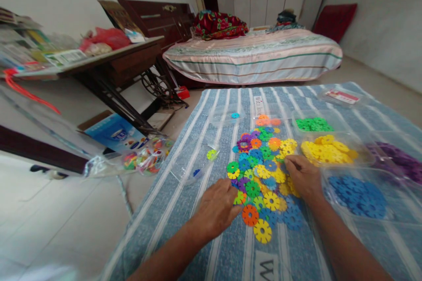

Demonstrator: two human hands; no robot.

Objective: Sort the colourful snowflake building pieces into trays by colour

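Plastic notched discs (pixel 263 171) in a mixed heap on the striped cloth (pixel 234 246); holding the left hand (pixel 218 204) half curled at the heap's eight o'clock and the right hand (pixel 305 178) loosely closed at three, cannot tell whether gripping a disc in either. From the heap, clear tubs (pixel 365 156) of green discs (pixel 313 125) at one, yellow discs (pixel 326 153) at two, purple discs (pixel 400 162) farther out at three, blue discs (pixel 358 197) towards four.

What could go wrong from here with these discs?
The right forearm lies close beside the clear tub of blue discs; a sideways nudge might shift it. Lime-green discs and yellow discs mingle in the pile and could be confused. The left hand, low at the pile's edge, might scatter loose pieces.
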